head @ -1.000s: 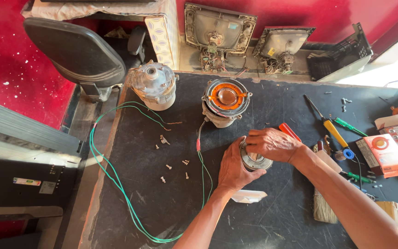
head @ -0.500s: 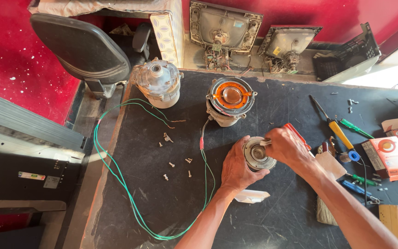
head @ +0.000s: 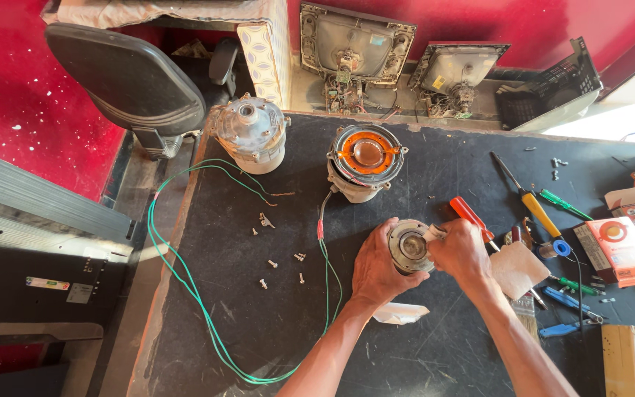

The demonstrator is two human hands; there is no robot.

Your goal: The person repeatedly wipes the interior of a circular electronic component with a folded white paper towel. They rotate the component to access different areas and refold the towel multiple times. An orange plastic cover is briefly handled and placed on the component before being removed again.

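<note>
The left hand (head: 378,266) cups the near-left side of a round metal motor part (head: 409,245), fingers curled up against its rim and closed on it. The right hand (head: 463,254) comes in from the other side, thumb and fingers pinched together on a small pale piece (head: 433,233) at the part's upper right edge; whether that piece is a cloth scrap or a tab cannot be told. The part sits between the two hands, resting on or just above the dark counter (head: 259,331).

It looks like cast metal with a hollow, shiny centre: probably heavy for its size, stiff, and smooth enough to slip, so the rim where the left hand grips seems the sound place to hold it rather than the inner bore.

Just below the left wrist lies a crumpled white scrap (head: 400,314). Right of the right hand sit a folded white cloth (head: 517,268) and a red-handled screwdriver (head: 472,217), with a yellow-handled screwdriver (head: 538,212) beyond them. Left of the left hand, loose screws (head: 282,262) are scattered, and a green wire (head: 185,287) loops across the counter.

Further from the hands stands a motor body with orange windings (head: 365,158), and to its left a grey housing (head: 248,132). Past the counter's far edge, two bare picture tubes (head: 354,44) lean against the red wall.
</note>
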